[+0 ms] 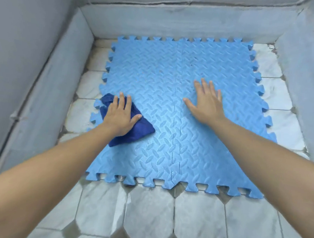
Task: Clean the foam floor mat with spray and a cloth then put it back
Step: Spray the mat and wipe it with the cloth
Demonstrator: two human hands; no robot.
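A light blue foam floor mat [164,86] with jigsaw edges and a ridged pattern lies flat on the tiled floor; a seam runs down its middle. A folded dark blue cloth [139,129] rests on the mat's left part. My left hand [119,114] presses flat on top of the cloth, fingers spread over it. My right hand [206,101] lies palm down on the mat's right half with fingers apart, holding nothing. No spray bottle is in view.
Grey-white octagonal floor tiles [148,213] surround the mat. Low grey walls [46,88] enclose the floor on the left, back and right. A strip of bare tile [275,99] shows between the mat's right edge and the wall.
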